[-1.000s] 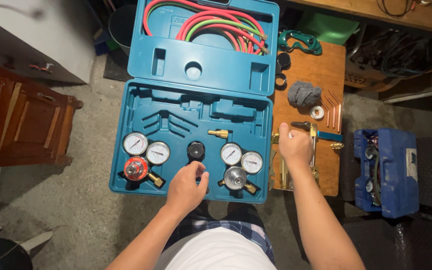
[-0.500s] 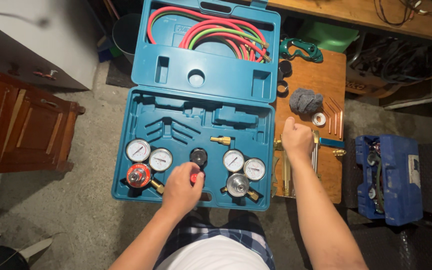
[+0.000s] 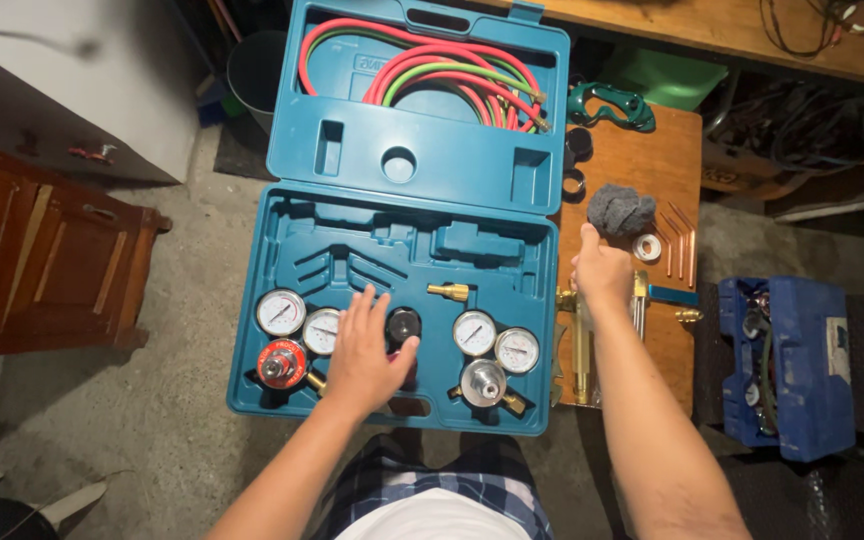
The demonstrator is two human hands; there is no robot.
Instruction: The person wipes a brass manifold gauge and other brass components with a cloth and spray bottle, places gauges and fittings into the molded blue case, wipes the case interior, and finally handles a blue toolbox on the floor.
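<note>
Grey steel wool pad (image 3: 620,208) (fuzzy, rounded) touches right hand (image 3: 600,272).

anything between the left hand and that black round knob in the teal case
Nothing visible does. The left hand lies flat in the open teal plastic case, its thumb right beside the black round knob, with no object between them. The right hand is off on the wooden board.

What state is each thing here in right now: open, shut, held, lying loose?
Teal plastic case: open, lid laid flat.
Hoses: coiled in the lid.
Left hand: fingers spread, over the gauges.
Right hand: closed, by the grey pad.
Blue case: open.
</note>
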